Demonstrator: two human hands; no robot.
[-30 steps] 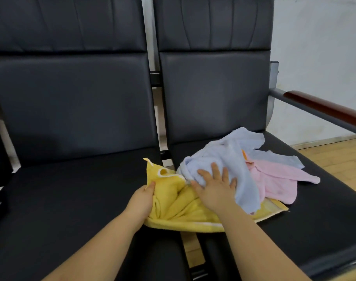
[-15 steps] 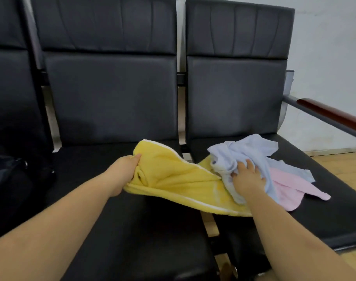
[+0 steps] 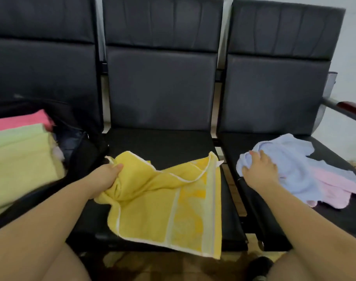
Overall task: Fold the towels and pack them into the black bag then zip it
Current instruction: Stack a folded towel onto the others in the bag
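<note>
A yellow towel lies crumpled across the middle seat, its front edge hanging over the seat's lip. My left hand grips its bunched left corner. On the right seat a light blue towel lies heaped over a pink towel. My right hand rests on the blue towel's left end, fingers bent into the cloth. The open black bag sits on the left seat, holding folded towels: a pink one under a pale green one.
Three black padded seats stand in a row against a white wall. A metal armrest with a wooden top ends the row at the right. A dark shoe and brown floor show below the seats.
My left hand has pulled the yellow towel out from under the blue and pink ones onto the middle seat. My right hand stayed on the blue towel. The view swung left, revealing the bag.
</note>
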